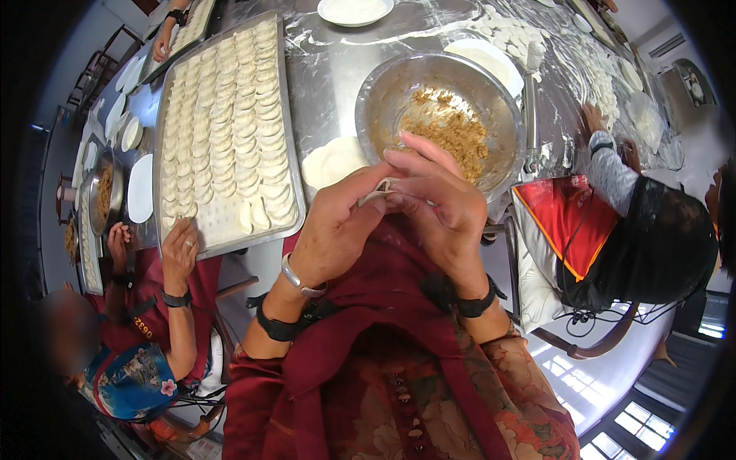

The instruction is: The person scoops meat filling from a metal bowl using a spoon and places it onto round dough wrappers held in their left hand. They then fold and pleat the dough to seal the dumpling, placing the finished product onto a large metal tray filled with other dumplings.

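Observation:
Between my fingertips is a dumpling (382, 190), its folded dough edge pinched from both sides and mostly covered by the fingers. My left hand (351, 213) grips it from the left, thumb and index finger on the dough. From the right, my right hand (440, 198) presses the same edge, its fingers arched over the top. Just beyond my hands stands a steel bowl (382, 98) with brown minced filling (454, 135) in it. A stack of round dough wrappers (333, 164) lies left of the bowl, partly behind my left hand.
A metal tray (218, 227) with rows of dumplings (230, 115) lies left; a co-worker's hand (179, 247) touches its near edge. White plates (355, 10) stand farther back. Floured dough pieces (512, 34) lie at the back right, near another person's hand (594, 119).

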`<state>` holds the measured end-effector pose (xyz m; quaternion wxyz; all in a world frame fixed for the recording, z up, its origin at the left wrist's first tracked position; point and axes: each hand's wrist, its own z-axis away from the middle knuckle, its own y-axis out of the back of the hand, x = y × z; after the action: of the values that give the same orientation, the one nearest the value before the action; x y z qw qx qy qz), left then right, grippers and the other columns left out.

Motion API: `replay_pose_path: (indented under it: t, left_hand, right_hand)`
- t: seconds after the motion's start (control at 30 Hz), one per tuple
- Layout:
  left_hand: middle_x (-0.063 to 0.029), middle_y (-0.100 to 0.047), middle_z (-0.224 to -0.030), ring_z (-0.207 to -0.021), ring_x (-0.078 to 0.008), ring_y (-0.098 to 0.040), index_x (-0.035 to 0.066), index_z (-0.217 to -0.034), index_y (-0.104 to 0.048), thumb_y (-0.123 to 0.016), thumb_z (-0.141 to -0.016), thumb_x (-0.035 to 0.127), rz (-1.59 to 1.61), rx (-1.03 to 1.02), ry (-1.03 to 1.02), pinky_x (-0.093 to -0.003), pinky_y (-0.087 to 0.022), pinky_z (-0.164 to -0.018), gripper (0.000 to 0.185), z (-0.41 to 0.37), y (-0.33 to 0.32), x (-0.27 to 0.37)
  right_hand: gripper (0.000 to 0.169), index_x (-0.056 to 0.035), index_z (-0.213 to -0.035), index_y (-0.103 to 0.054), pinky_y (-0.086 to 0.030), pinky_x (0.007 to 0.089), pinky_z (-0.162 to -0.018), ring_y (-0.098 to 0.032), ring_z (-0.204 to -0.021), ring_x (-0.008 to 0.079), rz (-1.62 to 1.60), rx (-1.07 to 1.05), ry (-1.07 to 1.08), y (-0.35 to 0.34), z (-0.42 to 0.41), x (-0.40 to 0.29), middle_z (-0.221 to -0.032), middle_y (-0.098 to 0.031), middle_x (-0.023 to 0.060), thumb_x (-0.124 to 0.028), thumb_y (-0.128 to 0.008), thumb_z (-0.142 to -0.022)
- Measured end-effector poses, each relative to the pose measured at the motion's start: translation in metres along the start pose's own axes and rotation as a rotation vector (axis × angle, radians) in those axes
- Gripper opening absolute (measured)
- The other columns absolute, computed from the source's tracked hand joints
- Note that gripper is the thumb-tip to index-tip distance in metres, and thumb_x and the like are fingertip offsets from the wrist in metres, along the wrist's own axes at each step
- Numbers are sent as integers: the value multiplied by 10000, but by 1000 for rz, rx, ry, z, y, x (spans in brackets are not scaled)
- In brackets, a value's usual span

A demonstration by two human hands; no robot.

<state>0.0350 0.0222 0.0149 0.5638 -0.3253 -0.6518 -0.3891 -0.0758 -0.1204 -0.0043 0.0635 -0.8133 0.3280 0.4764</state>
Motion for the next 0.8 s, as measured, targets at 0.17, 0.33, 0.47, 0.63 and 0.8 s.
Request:
replay_pose_path:
  t: [0.17, 0.33, 0.47, 0.63, 0.8]
  left_hand:
    - [-159, -673, -1210, -1117, -216, -644, -18, -1374, -530, -509, -868, -91, -197, -96, 11, -298, -485, -944, 512, -5, 12, 2]
    - [-145, -665, -1224, -1100, -212, -642, -32, -1452, -416, -536, -867, -87, -106, -26, 24, -301, -480, -956, 600, -6, 7, 6]
    - [-137, -660, -1226, -1073, -146, -636, -39, -1504, -318, -594, -892, -60, -104, -35, -8, -258, -482, -951, 672, -7, 2, 10]
    - [-142, -639, -1237, -1109, -171, -620, -65, -1440, -429, -644, -942, 18, 508, 226, -11, -289, -521, -943, 549, 0, -19, -6]
    - [-123, -631, -1240, -1095, -178, -630, -82, -1389, -489, -650, -970, 102, 665, 280, -39, -319, -546, -937, 485, 3, -27, -12]
  right_hand:
    - [263, 13, -1012, -727, -489, 425, -1013, -549, -1292, 376, 183, -59, 22, 3, -1, -2, -1219, -684, 180, 39, -734, -750]
    - [312, -10, -1006, -712, -470, 457, -1017, -559, -1262, 404, 210, -15, 35, 0, -6, -10, -1241, -665, 173, 49, -767, -704]
    - [266, -4, -1014, -714, -457, 441, -1031, -573, -1257, 378, 140, -3, 30, 2, -5, -4, -1235, -673, 167, 23, -758, -753]
    - [205, 3, -1007, -712, -462, 425, -1023, -594, -1234, 347, -61, 181, -50, -10, -2, -8, -1195, -694, 163, -15, -752, -807]
    - [192, 1, -988, -709, -501, 423, -973, -624, -1182, 353, 75, 237, 78, -14, -8, -14, -1166, -701, 164, -23, -761, -804]
